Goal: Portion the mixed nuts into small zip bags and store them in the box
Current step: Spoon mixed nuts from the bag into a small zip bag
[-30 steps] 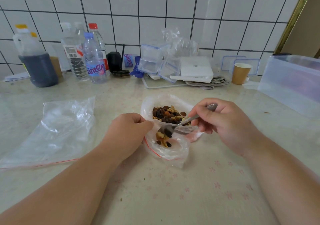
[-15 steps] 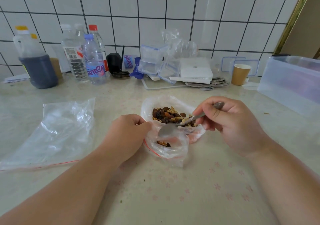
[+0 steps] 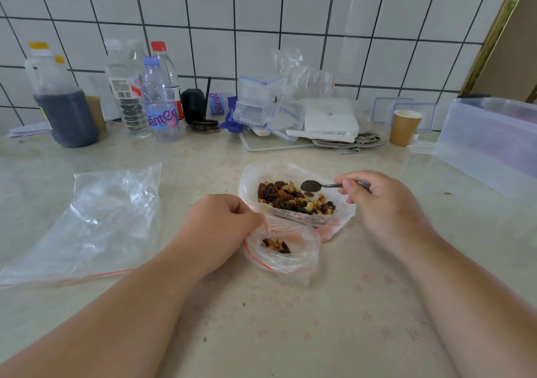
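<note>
Holding the small bag (image 3: 280, 249) open with the pinching left hand (image 3: 220, 226), dip the spoon (image 3: 312, 186), gripped in the right hand (image 3: 380, 203), under the nuts (image 3: 293, 199) and lift level.

Brown and tan mixed nuts (image 3: 295, 198), red-striped clear zip bag (image 3: 280, 251), pink-flowered beige counter (image 3: 319, 319), white black-grouted tiles (image 3: 261, 14).

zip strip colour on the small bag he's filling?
Red, along the mouth of the small clear zip bag; head view.

Two bare forearms, no sleeves, left hand (image 3: 216, 225), right hand (image 3: 386, 206)
</note>
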Tool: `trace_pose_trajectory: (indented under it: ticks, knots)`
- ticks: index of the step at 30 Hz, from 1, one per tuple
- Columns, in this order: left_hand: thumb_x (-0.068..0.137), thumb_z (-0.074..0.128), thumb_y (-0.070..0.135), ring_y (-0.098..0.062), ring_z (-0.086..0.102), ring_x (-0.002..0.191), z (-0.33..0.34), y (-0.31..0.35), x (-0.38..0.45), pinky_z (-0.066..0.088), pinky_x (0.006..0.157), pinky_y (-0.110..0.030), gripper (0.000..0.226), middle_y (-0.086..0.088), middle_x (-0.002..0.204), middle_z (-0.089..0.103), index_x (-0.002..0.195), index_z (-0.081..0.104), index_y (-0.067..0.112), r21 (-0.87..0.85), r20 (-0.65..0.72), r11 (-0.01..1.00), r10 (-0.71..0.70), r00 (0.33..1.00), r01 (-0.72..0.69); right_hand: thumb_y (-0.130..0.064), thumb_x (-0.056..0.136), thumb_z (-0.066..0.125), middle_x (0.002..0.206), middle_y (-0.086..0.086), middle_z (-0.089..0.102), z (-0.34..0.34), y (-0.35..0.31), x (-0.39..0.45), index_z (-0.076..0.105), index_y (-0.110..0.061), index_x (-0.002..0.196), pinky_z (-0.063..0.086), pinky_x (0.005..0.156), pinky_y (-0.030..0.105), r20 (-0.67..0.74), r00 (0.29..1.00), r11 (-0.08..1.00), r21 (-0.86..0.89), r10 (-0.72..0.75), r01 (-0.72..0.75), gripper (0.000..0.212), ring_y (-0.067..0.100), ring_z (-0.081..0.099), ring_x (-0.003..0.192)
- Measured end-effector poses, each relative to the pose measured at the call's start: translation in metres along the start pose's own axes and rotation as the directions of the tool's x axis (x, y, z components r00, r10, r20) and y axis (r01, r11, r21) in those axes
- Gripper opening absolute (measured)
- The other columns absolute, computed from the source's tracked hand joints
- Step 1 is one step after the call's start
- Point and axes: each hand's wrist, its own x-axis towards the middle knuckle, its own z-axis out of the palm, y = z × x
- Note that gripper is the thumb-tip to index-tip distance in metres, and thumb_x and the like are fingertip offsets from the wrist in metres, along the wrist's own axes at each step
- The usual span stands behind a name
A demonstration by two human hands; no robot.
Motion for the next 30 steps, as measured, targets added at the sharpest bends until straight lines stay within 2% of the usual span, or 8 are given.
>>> trace_pose_trajectory:
  ticks: [3,6,8,12,16,21,26,30]
  knots:
    - [0.08,0.074,0.037,-0.003,0.048,0.043,0.0,0.0,0.001,0.045,0.056,-0.028,0.019,0.011,0.051,0.06,0.065,0.067,0.027,0.009,-0.001,1.0,0.016,1.0,-0.016,-0.028,0.1,0.055,0.089,-0.019,0.069,0.002,0.0,0.0,0.072,-0.035,0.098,0.037,0.064,0.006,0.02,1.0,1.0,-0.006,0.009,-0.009,0.018,-0.01,0.06,0.08]
    - [0.082,0.072,0.034,-0.001,0.048,0.044,0.001,-0.002,0.001,0.045,0.056,-0.028,0.018,0.012,0.052,0.06,0.067,0.065,0.027,0.015,-0.004,0.999,0.029,1.0,-0.029,-0.026,0.097,0.055,0.076,-0.011,0.073,0.0,0.002,0.003,0.073,-0.031,0.085,0.042,0.066,0.02,-0.043,0.996,0.986,0.149,0.08,-0.073,0.022,-0.004,0.061,0.068]
    - [0.082,0.071,0.035,-0.003,0.05,0.046,0.001,-0.002,0.001,0.046,0.056,-0.029,0.016,0.011,0.054,0.062,0.07,0.066,0.027,0.019,-0.007,0.999,0.034,0.999,-0.034,-0.024,0.093,0.055,0.073,-0.01,0.074,-0.001,0.004,0.006,0.074,-0.028,0.08,0.045,0.066,0.024,-0.074,0.987,0.966,0.229,0.142,-0.122,0.024,-0.001,0.06,0.062]
    - [0.082,0.071,0.038,-0.006,0.053,0.049,0.001,-0.001,0.0,0.046,0.056,-0.029,0.015,0.007,0.058,0.066,0.072,0.066,0.027,0.038,-0.015,0.999,0.035,0.999,-0.035,-0.021,0.09,0.054,0.075,-0.002,0.076,0.006,0.009,0.008,0.076,-0.023,0.078,0.047,0.065,0.03,0.006,0.972,0.908,0.356,0.235,-0.222,0.025,0.006,0.062,0.062]
    - [0.08,0.07,0.04,-0.009,0.054,0.051,0.001,0.001,-0.001,0.046,0.057,-0.03,0.016,0.006,0.06,0.067,0.07,0.067,0.028,0.026,-0.009,0.999,0.021,1.0,-0.02,-0.016,0.089,0.054,0.072,0.003,0.075,0.01,0.011,0.014,0.076,-0.016,0.078,0.043,0.057,0.026,0.065,0.944,0.824,0.471,0.322,-0.314,0.025,0.009,0.059,0.059]
    - [0.074,0.068,0.043,-0.011,0.056,0.053,0.001,0.003,-0.003,0.046,0.058,-0.03,0.016,0.006,0.059,0.067,0.07,0.071,0.028,-0.026,0.01,1.0,-0.01,1.0,0.01,-0.013,0.096,0.05,0.06,0.002,0.07,0.006,0.012,0.016,0.07,-0.009,0.083,0.041,0.041,0.016,0.138,0.863,0.628,0.632,0.485,-0.454,0.025,0.005,0.056,0.046]
    - [0.071,0.068,0.044,-0.012,0.059,0.056,0.0,0.006,-0.004,0.049,0.06,-0.03,0.016,0.003,0.067,0.072,0.071,0.072,0.029,-0.053,0.006,0.998,-0.026,1.0,0.027,-0.013,0.098,0.047,0.056,0.004,0.068,0.0,0.01,0.016,0.067,-0.005,0.085,0.041,0.038,0.016,0.239,0.812,0.459,0.725,0.532,-0.514,0.025,0.005,0.055,0.041]
    - [0.07,0.068,0.044,-0.013,0.059,0.057,-0.001,0.006,-0.005,0.049,0.061,-0.031,0.018,0.002,0.066,0.071,0.07,0.072,0.027,-0.048,0.018,0.998,-0.036,0.999,0.037,-0.012,0.098,0.046,0.057,0.006,0.067,-0.005,0.004,0.014,0.067,-0.003,0.085,0.041,0.038,0.017,0.272,0.813,0.385,0.774,0.515,-0.503,0.026,0.008,0.055,0.043]
